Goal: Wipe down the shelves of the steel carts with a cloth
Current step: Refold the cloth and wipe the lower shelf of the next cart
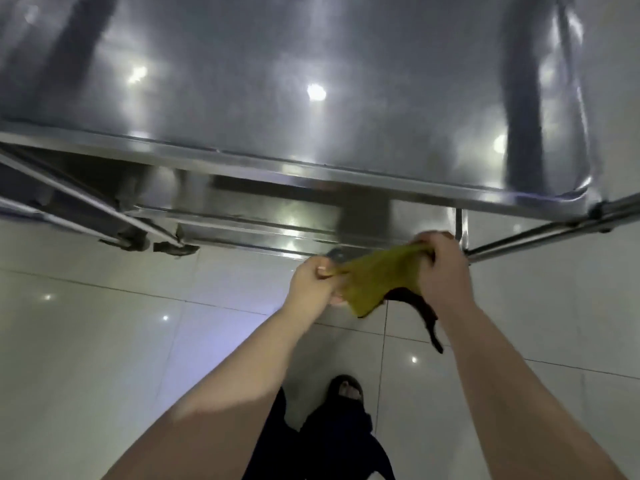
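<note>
Head view: steel cart [311, 81] top shelf fills upper frame, lower shelf [277, 220] beneath; white tiled floor [104, 323] below; my left hand [313, 284] and right hand [440, 263] each pinch the yellow-green cloth [374, 278], stretched between them by the lower shelf's edge.

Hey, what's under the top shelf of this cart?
Only the front strip of a lower shelf shows, shiny steel. The top shelf covers the rest of it, so anything farther back is hidden.
</note>
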A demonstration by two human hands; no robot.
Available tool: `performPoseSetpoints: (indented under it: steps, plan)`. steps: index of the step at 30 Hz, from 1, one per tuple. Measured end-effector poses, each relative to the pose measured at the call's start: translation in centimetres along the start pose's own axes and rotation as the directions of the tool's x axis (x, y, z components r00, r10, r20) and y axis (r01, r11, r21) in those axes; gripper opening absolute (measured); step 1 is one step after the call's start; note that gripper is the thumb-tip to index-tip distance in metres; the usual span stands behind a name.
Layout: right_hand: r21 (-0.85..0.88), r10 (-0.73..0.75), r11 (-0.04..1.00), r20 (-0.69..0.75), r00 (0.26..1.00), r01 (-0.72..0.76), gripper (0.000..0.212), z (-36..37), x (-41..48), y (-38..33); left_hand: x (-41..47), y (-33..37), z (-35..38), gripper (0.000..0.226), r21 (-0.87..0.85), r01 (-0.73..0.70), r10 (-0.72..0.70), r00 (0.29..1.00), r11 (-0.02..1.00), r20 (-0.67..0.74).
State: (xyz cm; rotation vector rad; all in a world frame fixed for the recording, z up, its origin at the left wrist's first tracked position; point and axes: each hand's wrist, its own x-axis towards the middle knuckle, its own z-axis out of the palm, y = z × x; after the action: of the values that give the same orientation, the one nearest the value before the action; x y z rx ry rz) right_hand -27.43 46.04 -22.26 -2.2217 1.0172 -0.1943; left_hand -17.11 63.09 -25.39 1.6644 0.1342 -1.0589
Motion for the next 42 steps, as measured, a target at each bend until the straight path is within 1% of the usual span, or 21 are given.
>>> performPoseSetpoints:
  steps: [2,4,5,7,9,11,12,14,17,18,20,22,25,27,28,30,32,34,36,39,42]
  plan:
    - [-0.158,0.001,0.987,0.019,1.0,0.002,0.028,0.7,4.6,2.3,4.2,-1.1,3.5,0.022,0.022,0.018,-0.02,0.996,1.0,0.089]
    - [-0.346,-0.01,0.938,0.024,1.0,0.017,0.029,2.1,9.4,4.0,9.1,-2.5,6.2,0.019,0.232,-0.159,0.126,0.981,0.96,0.15]
    - [-0.407,-0.021,0.913,0.011,1.0,0.023,0.03,3.4,11.7,4.5,11.5,-3.0,7.1,0.019,0.378,-0.253,0.2,0.964,0.891,0.174]
    - [-0.504,-0.056,0.863,-0.012,0.998,0.043,0.032,6.9,15.7,5.7,16.4,-3.7,7.3,0.017,0.639,-0.374,0.35,0.921,0.672,0.171]
    - [-0.606,-0.068,0.792,0.024,0.997,0.068,0.035,11.6,18.1,7.4,20.2,-3.7,5.9,0.012,0.734,-0.49,0.571,0.803,0.47,0.17]
    - [-0.627,-0.058,0.778,0.0,0.998,0.045,0.043,15.5,19.3,9.6,23.4,-3.7,3.8,0.027,0.75,-0.571,0.745,0.647,0.333,0.163]
    - [-0.624,-0.06,0.781,-0.062,0.996,0.008,0.049,17.0,19.5,10.6,24.7,-3.5,2.6,0.036,0.769,-0.574,0.787,0.596,0.28,0.158]
    - [-0.628,-0.011,0.772,-0.164,0.986,-0.096,0.065,19.0,19.4,11.9,27.4,-3.0,0.0,0.043,0.86,-0.472,0.799,0.585,0.194,0.141]
    - [-0.545,0.099,0.826,-0.111,0.989,-0.144,0.081,20.7,18.3,12.3,31.1,-1.3,-3.4,0.037,0.927,-0.373,0.818,0.544,0.034,0.188]
    - [-0.539,0.089,0.835,-0.072,0.993,-0.114,0.079,20.8,18.0,12.4,31.9,-1.0,-4.0,0.036,0.943,-0.333,0.791,0.579,0.007,0.198]
    - [-0.517,0.061,0.855,0.005,0.998,-0.049,0.069,19.4,18.4,13.5,33.0,-1.0,-4.7,0.044,0.965,-0.264,0.718,0.672,0.005,0.18]
    - [-0.53,0.072,0.847,0.048,0.996,-0.036,0.061,16.5,19.4,15.3,33.0,-1.1,-4.9,0.049,0.966,-0.258,0.692,0.701,0.019,0.173]
    - [-0.565,0.19,0.803,-0.057,0.98,-0.189,0.062,12.8,21.1,17.9,33.1,-0.4,-4.5,0.051,0.964,-0.266,0.665,0.722,0.013,0.19]
    - [-0.581,0.278,0.757,-0.126,0.952,-0.299,0.065,12.8,22.1,17.8,33.3,0.3,-4.2,0.051,0.967,-0.252,0.634,0.742,-0.036,0.217]
    - [-0.59,0.283,0.746,-0.139,0.949,-0.309,0.066,13.9,22.5,16.8,33.4,0.5,-4.0,0.051,0.966,-0.25,0.624,0.747,-0.058,0.231]
    - [-0.606,0.204,0.766,-0.087,0.975,-0.215,0.066,17.6,22.7,13.3,33.5,0.9,-4.0,0.052,0.963,-0.255,0.604,0.755,-0.087,0.255]
    - [-0.616,0.036,0.788,0.03,0.999,-0.01,0.063,22.3,21.5,8.8,33.6,1.2,-4.3,0.052,0.961,-0.257,0.588,0.764,-0.102,0.266]
    - [-0.586,-0.133,0.786,0.147,0.98,0.195,0.061,26.0,19.3,5.1,33.7,0.8,-4.5,0.052,0.961,-0.258,0.595,0.758,-0.104,0.268]
    - [-0.561,-0.21,0.776,0.201,0.957,0.288,0.059,27.1,18.5,4.0,33.7,0.1,-4.7,0.053,0.964,-0.249,0.615,0.747,-0.09,0.25]
    - [-0.548,-0.217,0.787,0.184,0.959,0.284,0.062,24.0,20.0,7.6,33.8,-0.5,-4.7,0.052,0.968,-0.24,0.644,0.729,-0.078,0.233]
    - [-0.549,-0.075,0.831,0.052,0.996,0.091,0.066,17.8,21.9,14.6,33.8,-0.5,-4.7,0.052,0.969,-0.237,0.651,0.726,-0.07,0.224]
